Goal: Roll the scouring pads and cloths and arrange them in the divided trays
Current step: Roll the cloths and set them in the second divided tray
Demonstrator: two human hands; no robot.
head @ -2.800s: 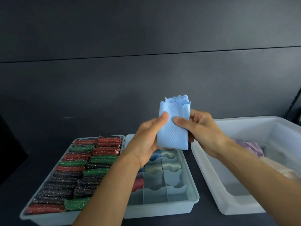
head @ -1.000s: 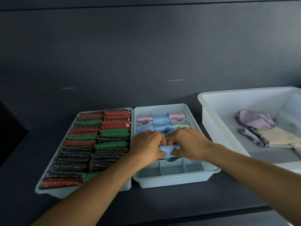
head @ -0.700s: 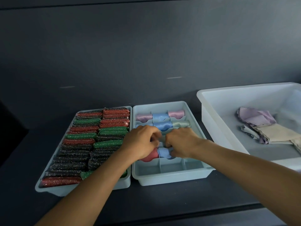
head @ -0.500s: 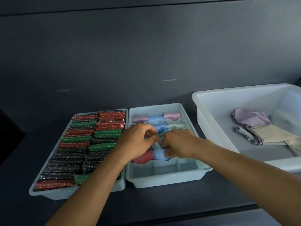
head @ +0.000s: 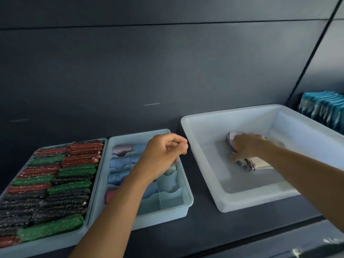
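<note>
The right hand (head: 245, 148) reaches into a white tub (head: 202, 164) at about three o'clock in the view, palm down on a small heap of loose cloths (head: 249, 163). Motion blur hides its fingers, so I cannot tell whether it has closed on a cloth or only rests on the heap. The left hand (head: 163, 155) hovers near the centre, above the far right corner of a pale blue divided tray (head: 186, 187), fingers curled loosely inward and holding nothing.

That tray sits at about six o'clock on the dark worktop (head: 204, 226), just beside the tub. Its far compartments hold rolled cloths (head: 121, 162) in pink and blue, a red roll (head: 109, 195) lies in a nearer left compartment, and the nearest compartments on the right stand empty.

Touching its left side, at about eight o'clock, a second tray (head: 55, 241) is packed with two columns of rolled scouring pads (head: 55, 183) in red, green and glittery black.

At two o'clock, beyond the tub, a row of teal packets (head: 323, 107) stands upright against the dark wall (head: 149, 62).
</note>
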